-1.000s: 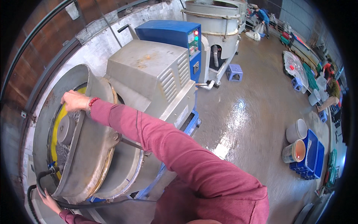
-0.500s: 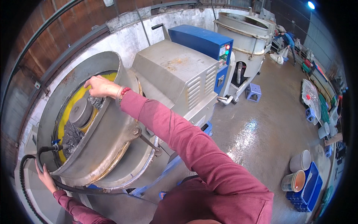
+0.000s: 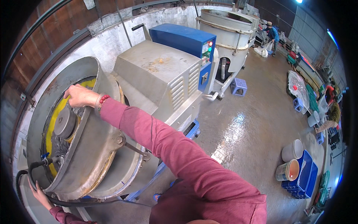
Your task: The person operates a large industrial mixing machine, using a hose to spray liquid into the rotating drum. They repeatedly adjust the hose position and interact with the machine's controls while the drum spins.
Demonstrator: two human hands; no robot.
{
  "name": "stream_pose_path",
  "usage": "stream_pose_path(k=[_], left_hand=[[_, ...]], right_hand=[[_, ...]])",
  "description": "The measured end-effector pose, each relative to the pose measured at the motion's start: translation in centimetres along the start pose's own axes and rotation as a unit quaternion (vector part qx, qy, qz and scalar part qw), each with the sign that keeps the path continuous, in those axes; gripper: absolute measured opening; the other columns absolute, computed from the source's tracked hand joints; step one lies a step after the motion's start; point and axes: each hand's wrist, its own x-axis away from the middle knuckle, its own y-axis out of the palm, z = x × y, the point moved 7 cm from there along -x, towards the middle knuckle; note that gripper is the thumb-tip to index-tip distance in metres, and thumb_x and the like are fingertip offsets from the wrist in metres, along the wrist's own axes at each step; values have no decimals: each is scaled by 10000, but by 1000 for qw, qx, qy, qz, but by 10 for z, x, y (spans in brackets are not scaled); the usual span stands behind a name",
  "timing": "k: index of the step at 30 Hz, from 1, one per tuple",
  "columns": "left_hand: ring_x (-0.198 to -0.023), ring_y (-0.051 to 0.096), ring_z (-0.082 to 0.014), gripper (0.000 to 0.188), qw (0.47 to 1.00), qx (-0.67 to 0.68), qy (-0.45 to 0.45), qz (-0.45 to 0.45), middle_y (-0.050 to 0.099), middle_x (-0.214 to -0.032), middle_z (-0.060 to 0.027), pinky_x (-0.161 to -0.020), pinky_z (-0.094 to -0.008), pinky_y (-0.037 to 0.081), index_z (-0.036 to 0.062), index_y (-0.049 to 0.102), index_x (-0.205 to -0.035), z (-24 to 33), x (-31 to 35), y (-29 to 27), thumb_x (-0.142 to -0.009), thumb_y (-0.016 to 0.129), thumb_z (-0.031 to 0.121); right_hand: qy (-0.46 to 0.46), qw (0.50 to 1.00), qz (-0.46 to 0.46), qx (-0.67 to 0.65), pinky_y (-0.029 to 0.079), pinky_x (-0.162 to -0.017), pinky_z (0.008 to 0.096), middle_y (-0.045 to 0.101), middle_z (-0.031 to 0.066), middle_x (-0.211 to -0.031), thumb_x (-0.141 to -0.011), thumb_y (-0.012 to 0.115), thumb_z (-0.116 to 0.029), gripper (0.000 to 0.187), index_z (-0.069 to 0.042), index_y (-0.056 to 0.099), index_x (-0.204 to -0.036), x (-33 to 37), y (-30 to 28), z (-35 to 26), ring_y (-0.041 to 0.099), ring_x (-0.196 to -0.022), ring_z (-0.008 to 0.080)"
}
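Observation:
A large round metal tub [image 3: 97,130] with a yellow inner lining [image 3: 49,138] stands tilted on the left. Inside it, around a round grey hub [image 3: 65,122], lies a dark, shiny mass [image 3: 57,143] whose pieces I cannot make out. My right hand [image 3: 84,95] reaches over the rim into the tub, its fingers curled downward; whatever they hold, if anything, is hidden. Low at the tub's outer left side, my left hand [image 3: 40,196] is around a black hose [image 3: 33,179]. That hose bends over the rim to a fitting with a blue valve handle [image 3: 45,155].
Beyond the tub stand a metal machine housing [image 3: 156,71], a blue control cabinet [image 3: 182,39] and a second tub [image 3: 225,33]. A purple stool [image 3: 238,86], buckets [image 3: 292,150] and a blue crate [image 3: 304,179] are on the wet floor. Two other people are farther off.
The view has turned, shifting the scene left and the tub slightly down. My right hand remains over the tub and my left at the hose. Another person now shows at the far right.

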Motion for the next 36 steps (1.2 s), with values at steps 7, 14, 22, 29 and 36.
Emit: stream_pose_path(k=[7,14,22,29,36], left_hand=[[-1271,482,-232,458,997,-54,49,-8,496,-1413,-140,-1052,-348,369,67,464,-1415,4,2,0,-962,506,112],[-1263,485,-216,459,997,-47,54,-5,505,-1404,-131,-1036,-332,377,61,464,-1414,17,7,4,-961,513,119],[-1239,487,-202,475,999,-42,6,-8,520,-1379,-114,-1011,-321,395,66,474,-1411,16,10,5,-944,537,125],[-1280,480,-236,477,998,-47,31,13,522,-1392,-130,-1079,-335,354,38,497,-1387,55,26,10,-917,551,105],[-851,582,-144,542,988,-138,49,52,644,-1069,-72,-776,-277,472,100,531,-1363,95,44,12,-830,630,92]], right_hand=[[1,1000,2,27,426,-1033,398,631,261,-1152,-747,537,-75,429,-26,675,-1150,0,-1,0,558,-1177,357],[13,999,0,30,440,-1014,388,644,266,-1116,-737,539,-66,436,-24,676,-1149,3,-2,-3,579,-1148,359],[14,999,-9,31,498,-922,383,686,248,-978,-708,559,-62,443,-18,685,-1131,-1,-1,0,649,-1005,359],[-18,999,-39,7,519,-853,344,715,168,-954,-726,666,-135,451,-62,683,-1170,4,-4,-6,673,-910,223],[-46,994,-83,-47,466,-819,264,704,47,-891,-895,552,-141,404,-32,596,-1281,1,-3,-11,605,-855,96]])
